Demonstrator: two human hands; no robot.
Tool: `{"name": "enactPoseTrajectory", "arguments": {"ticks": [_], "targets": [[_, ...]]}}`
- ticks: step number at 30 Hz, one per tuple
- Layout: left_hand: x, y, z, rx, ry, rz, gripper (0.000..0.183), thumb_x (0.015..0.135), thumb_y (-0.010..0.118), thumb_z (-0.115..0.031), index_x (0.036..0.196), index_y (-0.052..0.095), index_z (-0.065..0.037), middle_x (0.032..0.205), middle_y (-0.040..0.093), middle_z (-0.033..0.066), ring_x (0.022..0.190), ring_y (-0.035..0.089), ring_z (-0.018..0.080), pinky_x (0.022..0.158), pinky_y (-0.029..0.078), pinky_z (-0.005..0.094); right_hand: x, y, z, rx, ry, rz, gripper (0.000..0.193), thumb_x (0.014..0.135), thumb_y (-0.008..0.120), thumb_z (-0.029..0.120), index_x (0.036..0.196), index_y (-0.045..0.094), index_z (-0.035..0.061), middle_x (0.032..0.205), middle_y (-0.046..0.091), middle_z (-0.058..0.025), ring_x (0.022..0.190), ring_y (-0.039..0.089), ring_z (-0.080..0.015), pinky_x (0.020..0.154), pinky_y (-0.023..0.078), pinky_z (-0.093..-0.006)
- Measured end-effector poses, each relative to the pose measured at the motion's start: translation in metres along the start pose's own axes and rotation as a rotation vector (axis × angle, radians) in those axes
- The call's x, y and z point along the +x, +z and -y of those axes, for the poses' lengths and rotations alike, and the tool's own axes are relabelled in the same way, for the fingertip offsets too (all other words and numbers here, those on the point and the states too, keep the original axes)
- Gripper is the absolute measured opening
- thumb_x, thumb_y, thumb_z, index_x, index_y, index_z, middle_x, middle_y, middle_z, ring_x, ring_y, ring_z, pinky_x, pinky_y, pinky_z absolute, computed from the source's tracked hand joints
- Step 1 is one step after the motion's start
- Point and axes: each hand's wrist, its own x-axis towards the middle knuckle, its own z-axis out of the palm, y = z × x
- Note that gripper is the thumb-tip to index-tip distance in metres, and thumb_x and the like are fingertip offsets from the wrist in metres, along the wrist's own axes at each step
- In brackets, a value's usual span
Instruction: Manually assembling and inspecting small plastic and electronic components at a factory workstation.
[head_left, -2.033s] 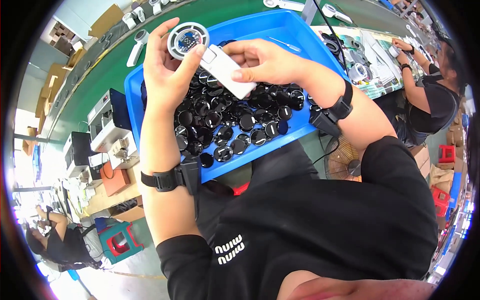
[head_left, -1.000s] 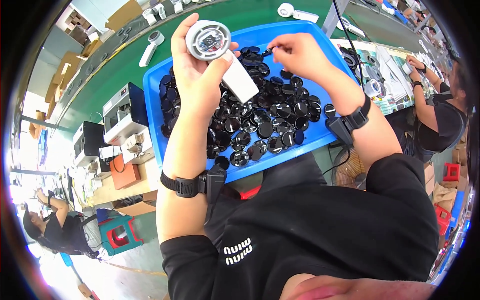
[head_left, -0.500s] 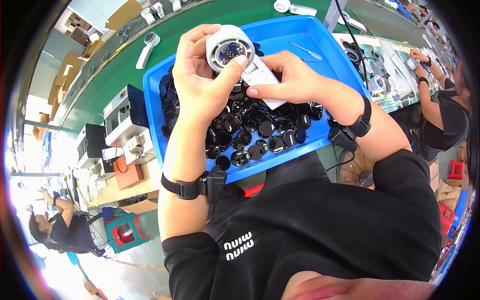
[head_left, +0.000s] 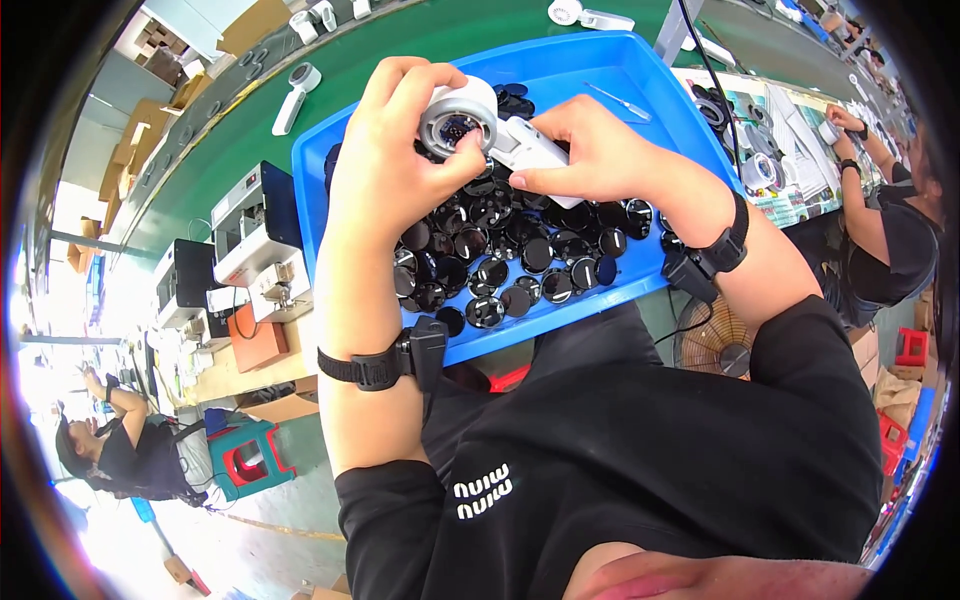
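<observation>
Both hands hold a white and grey handheld fan (head_left: pixel 535 148) above a blue tray (head_left: pixel 590 62). My left hand (head_left: pixel 400 150) wraps round its round head, with the thumb at the open centre, where a dark circuit board (head_left: pixel 455 129) shows. My right hand (head_left: pixel 598 155) grips the handle between thumb and fingers. The head sits tilted against the handle. Under the hands, glossy black round discs (head_left: pixel 535 255) lie heaped in the tray. A thin screwdriver (head_left: pixel 620 102) rests in the tray's far right part.
Behind the tray runs a green conveyor belt (head_left: pixel 385 62) with another handheld fan (head_left: pixel 295 97) on it. Box-shaped machines (head_left: pixel 250 225) stand at left. At right, a co-worker's hands (head_left: pixel 845 125) work over a table with parts. A floor fan (head_left: pixel 715 345) stands below the tray.
The fan has come slightly lower, and its head has turned and tilted against the handle. My left hand has rolled with it, while my right hand still grips the handle.
</observation>
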Motion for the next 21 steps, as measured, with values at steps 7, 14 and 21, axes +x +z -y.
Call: {"name": "enactPoseTrajectory", "arguments": {"ticks": [7, 14, 21], "targets": [[-0.001, 0.004, 0.001, 0.021, -0.034, 0.027, 0.045, 0.080, 0.074, -0.013, 0.124, 0.065, -0.010, 0.122, 0.060, 0.0142, 0.101, 0.067, 0.0334, 0.085, 0.057, 0.0404, -0.001, 0.008, 0.002, 0.075, 0.000, -0.003, 0.043, 0.084, 0.082, 0.038, 0.089, 0.073, -0.0034, 0.070, 0.066, -0.0087, 0.065, 0.059, -0.0116, 0.059, 0.049, -0.0328], [0.000, 0.012, 0.005, -0.340, 0.029, -0.027, 0.069, 0.078, 0.082, -0.010, 0.140, 0.053, -0.003, 0.120, 0.063, 0.0146, 0.110, 0.066, 0.0219, 0.093, 0.055, 0.0335, -0.004, 0.009, 0.018, 0.315, 0.040, -0.004, 0.037, 0.087, 0.084, 0.034, 0.097, 0.074, -0.0002, 0.080, 0.071, -0.0030, 0.075, 0.062, -0.0085, 0.067, 0.051, -0.0297], [-0.004, 0.029, -0.004, -0.701, -0.102, -0.257, 0.072, 0.076, 0.084, 0.004, 0.137, 0.047, -0.002, 0.120, 0.064, 0.0105, 0.111, 0.066, 0.0175, 0.098, 0.056, 0.0323, 0.001, 0.006, 0.012, 0.669, 0.010, -0.243, 0.034, 0.095, 0.078, 0.032, 0.104, 0.075, -0.0006, 0.085, 0.072, -0.0040, 0.074, 0.064, -0.0098, 0.068, 0.052, -0.0274]]}}
